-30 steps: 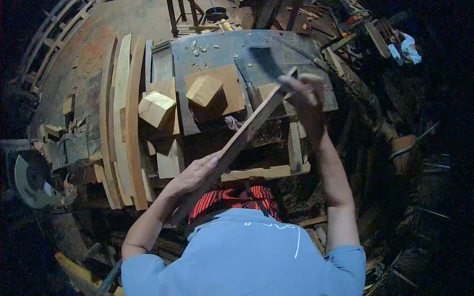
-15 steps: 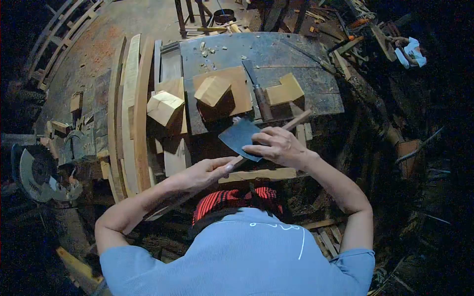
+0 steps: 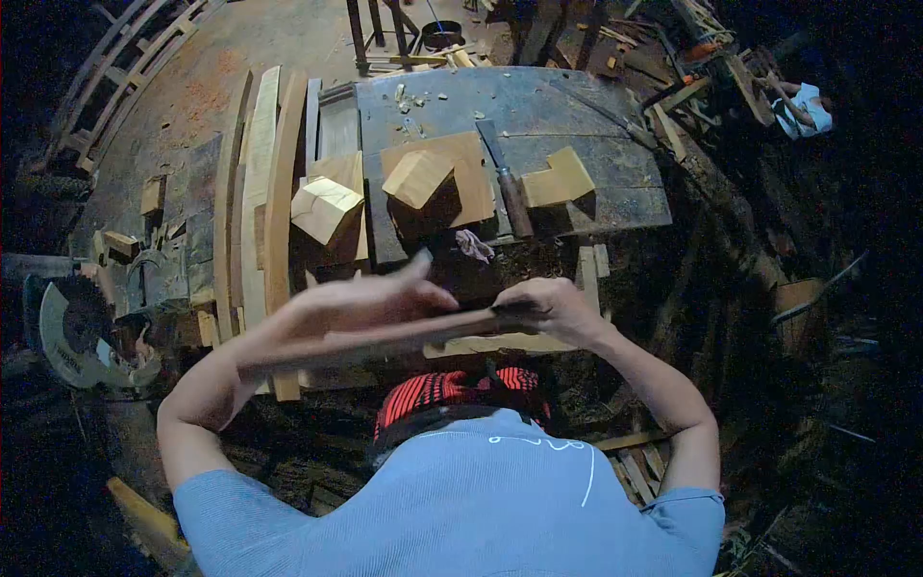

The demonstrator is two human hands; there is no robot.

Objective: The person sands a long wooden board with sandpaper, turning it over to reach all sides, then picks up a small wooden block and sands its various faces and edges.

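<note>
A slim wooden strip (image 3: 404,332) lies slantwise across the person's front, between the body and the table (image 3: 461,106), its right end a little higher. It is straight, narrow and brown, its grain smeared by blur. The right hand (image 3: 556,308) has a closed grip on the right end of the strip; a dark patch shows at its fingertips, too unclear to name. The left hand (image 3: 356,303) is blurred above the strip's other half, its grip wide, thumb raised apart from the fingers; whether the palm touches the wood cannot be told.

Beyond the table, a round, dark, low-walled pan (image 3: 442,37) sits on the floor; its contents are too dim to make out.

The table's dark, worn top bears pale wood chips (image 3: 409,101), a flat-bladed chisel (image 3: 513,197) with a brown wooden handle, and an L-shaped block (image 3: 560,180) of yellowish wood. Left of the chisel, a smooth, many-sided block (image 3: 419,179) rests on a square brown board (image 3: 471,163). A crumpled pinkish cloth (image 3: 474,246) lies at the near edge. Long planks (image 3: 280,192) run alongside on the left.
</note>
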